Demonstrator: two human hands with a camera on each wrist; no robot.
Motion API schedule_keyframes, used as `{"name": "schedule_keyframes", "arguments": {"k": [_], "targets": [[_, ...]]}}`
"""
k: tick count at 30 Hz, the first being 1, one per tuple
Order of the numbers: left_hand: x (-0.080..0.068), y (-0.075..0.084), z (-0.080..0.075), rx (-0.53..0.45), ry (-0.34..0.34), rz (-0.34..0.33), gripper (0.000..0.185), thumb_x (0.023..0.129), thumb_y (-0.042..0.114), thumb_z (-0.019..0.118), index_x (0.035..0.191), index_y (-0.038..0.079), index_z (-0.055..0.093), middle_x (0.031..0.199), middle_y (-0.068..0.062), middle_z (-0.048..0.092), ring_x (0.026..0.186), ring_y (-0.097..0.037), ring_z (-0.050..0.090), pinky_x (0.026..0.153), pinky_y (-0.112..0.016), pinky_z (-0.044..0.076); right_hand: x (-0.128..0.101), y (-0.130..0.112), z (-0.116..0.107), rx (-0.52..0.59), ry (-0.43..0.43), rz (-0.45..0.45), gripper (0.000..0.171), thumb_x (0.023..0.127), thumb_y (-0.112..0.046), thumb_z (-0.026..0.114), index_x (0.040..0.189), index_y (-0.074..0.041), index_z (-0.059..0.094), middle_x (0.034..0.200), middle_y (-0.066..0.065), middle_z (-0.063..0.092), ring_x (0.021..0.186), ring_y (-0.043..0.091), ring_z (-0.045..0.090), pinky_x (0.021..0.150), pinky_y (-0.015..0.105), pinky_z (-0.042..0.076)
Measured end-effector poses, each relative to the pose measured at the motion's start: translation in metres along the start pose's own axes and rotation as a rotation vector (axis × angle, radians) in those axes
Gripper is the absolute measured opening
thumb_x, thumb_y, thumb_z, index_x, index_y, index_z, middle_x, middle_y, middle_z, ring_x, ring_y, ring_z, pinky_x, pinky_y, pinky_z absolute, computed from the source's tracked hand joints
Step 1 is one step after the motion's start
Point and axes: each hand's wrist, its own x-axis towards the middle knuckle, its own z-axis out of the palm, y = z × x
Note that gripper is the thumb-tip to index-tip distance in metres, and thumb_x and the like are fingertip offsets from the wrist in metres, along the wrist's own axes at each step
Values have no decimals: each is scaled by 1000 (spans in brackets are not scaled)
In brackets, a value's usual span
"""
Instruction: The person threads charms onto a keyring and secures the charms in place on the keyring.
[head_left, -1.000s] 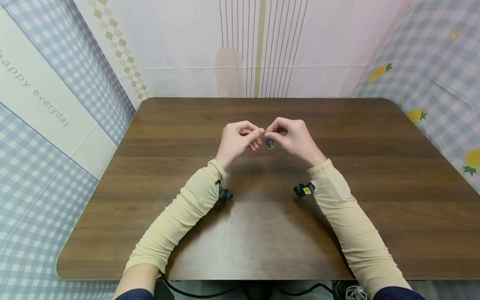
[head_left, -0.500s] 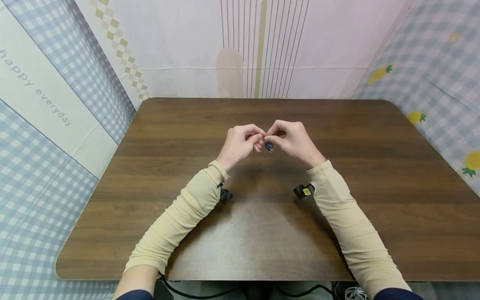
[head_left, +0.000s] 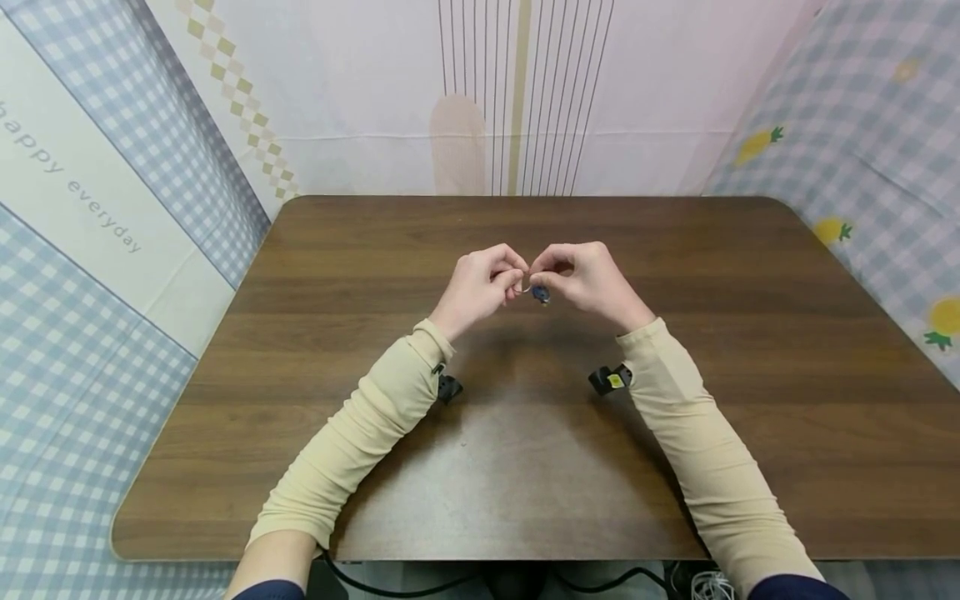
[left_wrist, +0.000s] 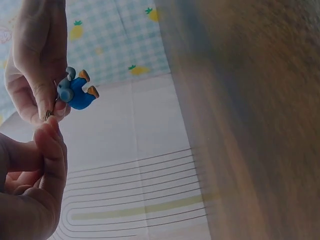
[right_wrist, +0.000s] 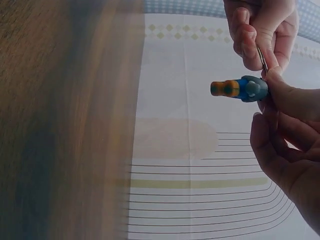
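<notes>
Both hands meet above the middle of the dark brown wooden table (head_left: pixel 525 467), raised off its surface. Between them hangs a small blue figure charm with orange feet and a grey head (head_left: pixel 540 293) — it is fixed to a thin metal ring (right_wrist: pixel 261 57), which shows best in the right wrist view. The left hand (head_left: pixel 480 287) has its fingers curled, thumb and forefinger pinching the ring from its side. The right hand (head_left: pixel 588 279) is curled too, its fingertips closed on the ring right at the charm's head, so the little figure dangles just beneath the two sets of fingertips. The hands touch or nearly touch at the pinch; which, I cannot tell.

Cream-coloured sleeves (head_left: pixel 360 433) cover both forearms, and a small black camera clip (head_left: pixel 609 380) sits at each wrist. Behind the table hang pale cloths — one with thin vertical stripes (head_left: pixel 517 92), others in blue-grey check with pineapples (head_left: pixel 847 125).
</notes>
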Motion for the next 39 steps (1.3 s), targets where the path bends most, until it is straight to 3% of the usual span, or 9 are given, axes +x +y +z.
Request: {"name": "schedule_keyframes", "arguments": {"k": [9,15,23,27,31,35,39], "targets": [[2,-2,-2,-101,33,-90,8,94,1,59,98,0,66,72,-12,66,58,-11,57,52,-20,49,0,-5,7,-152,83,-194,6,83,1,72,89,1,71,80,13,71,73,23,62,67,36,52],[1,2,-5,-147,13,-133,9,93,-2,58,101,1,61,67,-7,62,57,-10,54,51,-20,46,0,-7,8,-168,92,-265,5,84,4,70,88,1,71,78,12,71,73,25,61,68,38,51],[3,2,-7,-214,-14,-123,8,92,-4,58,99,-2,60,65,-5,60,57,-12,55,52,-20,47,1,-5,7,-184,120,-334,5,83,4,70,87,1,70,78,13,69,74,25,60,67,37,51],[4,0,-6,-255,18,-76,10,92,-4,59,100,-5,63,70,-13,65,57,-14,58,57,-30,55,2,-4,4,-170,144,-320,6,82,4,71,87,1,70,78,12,70,73,23,60,66,35,50],[5,-2,-5,-325,60,-40,15,92,-5,59,105,-9,65,83,-26,69,58,-7,63,66,-34,60,2,-3,2,-141,164,-251,5,83,1,72,87,0,71,78,11,70,72,19,61,66,31,49],[5,-3,-4,-379,67,-51,17,90,-4,62,105,-11,66,92,-31,69,62,-4,67,73,-36,60,1,-3,2,-83,180,-147,4,85,-3,71,89,-1,71,79,10,70,72,13,60,70,20,48],[4,-1,-4,-363,61,-74,14,89,-1,65,100,-11,67,91,-30,70,61,-5,67,72,-39,60,-1,-4,4,-29,197,-78,3,87,-4,70,89,-2,71,79,10,70,71,9,57,70,10,45]]}}
